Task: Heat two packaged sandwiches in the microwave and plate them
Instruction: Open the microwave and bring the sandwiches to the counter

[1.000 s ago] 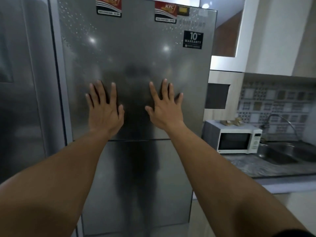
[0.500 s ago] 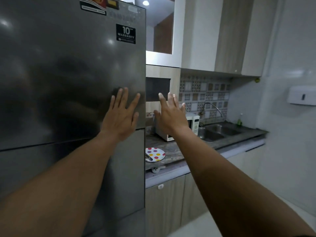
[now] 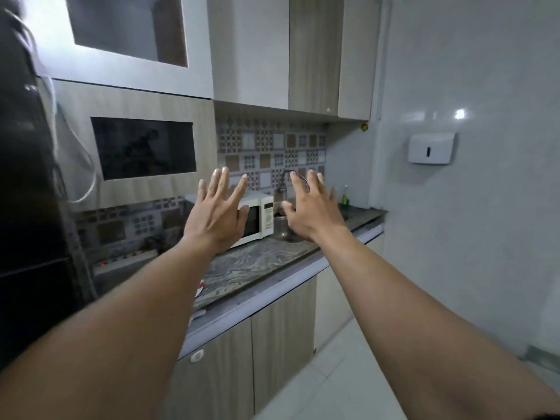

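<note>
White and boxy, the microwave (image 3: 262, 218) stands on the grey marbled surface (image 3: 257, 265) against the patterned tile wall, its door closed. Its left part is hidden behind the left hand (image 3: 216, 216). The control panel on its right side carries markings too small to read. Just beside it on the right is a steel sink (image 3: 283, 230) under a curved tap (image 3: 285, 180); what lies in the basin cannot be made out. A small green bottle (image 3: 344, 199) stands at the far end of the surface. A white dispenser (image 3: 431, 147) hangs on the right wall, with no legible label. Both hands are raised in front of the microwave, backs toward the camera. The left fingers (image 3: 222, 183) are spread wide and hold nothing. The right hand (image 3: 309, 210) is likewise splayed and empty.
</note>
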The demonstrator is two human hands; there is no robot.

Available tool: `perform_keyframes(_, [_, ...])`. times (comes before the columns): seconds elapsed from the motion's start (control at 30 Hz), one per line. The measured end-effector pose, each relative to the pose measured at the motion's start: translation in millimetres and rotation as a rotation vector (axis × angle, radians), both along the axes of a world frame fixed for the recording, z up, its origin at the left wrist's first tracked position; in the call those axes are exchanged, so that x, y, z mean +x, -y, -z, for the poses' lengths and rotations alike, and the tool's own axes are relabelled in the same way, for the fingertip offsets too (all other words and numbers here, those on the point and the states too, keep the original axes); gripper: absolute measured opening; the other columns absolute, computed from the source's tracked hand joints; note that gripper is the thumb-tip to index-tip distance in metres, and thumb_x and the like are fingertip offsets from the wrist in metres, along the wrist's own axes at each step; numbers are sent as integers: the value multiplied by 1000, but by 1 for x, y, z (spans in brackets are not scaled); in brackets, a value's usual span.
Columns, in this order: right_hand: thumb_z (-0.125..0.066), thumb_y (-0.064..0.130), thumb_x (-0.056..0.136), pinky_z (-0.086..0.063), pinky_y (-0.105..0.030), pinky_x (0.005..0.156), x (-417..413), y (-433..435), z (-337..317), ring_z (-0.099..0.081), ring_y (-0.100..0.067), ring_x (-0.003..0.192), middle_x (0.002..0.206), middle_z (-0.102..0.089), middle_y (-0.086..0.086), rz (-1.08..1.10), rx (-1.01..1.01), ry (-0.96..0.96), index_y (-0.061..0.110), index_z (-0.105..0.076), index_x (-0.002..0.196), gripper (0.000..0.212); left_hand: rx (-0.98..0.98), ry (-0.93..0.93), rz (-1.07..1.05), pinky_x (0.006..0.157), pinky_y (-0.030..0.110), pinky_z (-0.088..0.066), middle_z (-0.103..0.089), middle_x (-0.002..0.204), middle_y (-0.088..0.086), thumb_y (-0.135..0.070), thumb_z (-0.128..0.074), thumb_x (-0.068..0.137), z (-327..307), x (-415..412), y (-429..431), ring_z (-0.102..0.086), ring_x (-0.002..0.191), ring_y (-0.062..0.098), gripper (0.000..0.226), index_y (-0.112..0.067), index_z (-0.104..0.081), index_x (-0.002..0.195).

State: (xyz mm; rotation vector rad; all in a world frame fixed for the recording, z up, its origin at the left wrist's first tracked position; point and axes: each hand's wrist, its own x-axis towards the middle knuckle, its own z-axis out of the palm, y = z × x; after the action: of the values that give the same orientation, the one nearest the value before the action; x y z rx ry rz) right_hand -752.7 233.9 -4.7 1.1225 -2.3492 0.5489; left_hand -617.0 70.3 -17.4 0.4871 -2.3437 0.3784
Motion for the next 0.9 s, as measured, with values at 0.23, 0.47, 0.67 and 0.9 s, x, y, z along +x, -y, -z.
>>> perform_keyframes(0.23, [-35, 47, 103, -2, -61, 120, -143, 6, -2, 4, -33, 153, 166, 2, -14, 14, 19, 6, 25, -5, 159, 67, 78, 28, -9, 121, 53, -2, 2, 163, 18, -46, -23, 101, 7, -141, 13, 7, 151, 33, 63, -25, -3, 157])
perform_keyframes(0.47, [-37, 46, 103, -5, -60, 121, -254, 73, 16, 6, -32, 153, 166, 3, -14, -69, 50, 62, 25, -5, 159, 68, 94, 65, -80, 121, 53, -2, 6, 163, 17, -49, -18, 102, 26, -246, 83, 10, 150, 33, 62, -27, -1, 157])
perform_keyframes(0.67, [-38, 45, 103, -4, -60, 120, -353, 147, 36, 5, -32, 153, 166, 2, -15, -122, 45, 75, 25, -7, 159, 67, 117, 66, -117, 121, 51, 2, 9, 163, 15, -52, -16, 101, 47, -338, 152, 12, 150, 31, 63, -30, 6, 156])
perform_keyframes(0.9, [-39, 44, 103, -7, -59, 121, -471, 258, 37, 2, -31, 153, 165, -2, -15, -187, 68, 90, 23, -9, 158, 66, 173, 47, -160, 121, 52, 0, 7, 163, 15, -47, -21, 102, 46, -446, 255, 11, 150, 31, 61, -28, -1, 156])
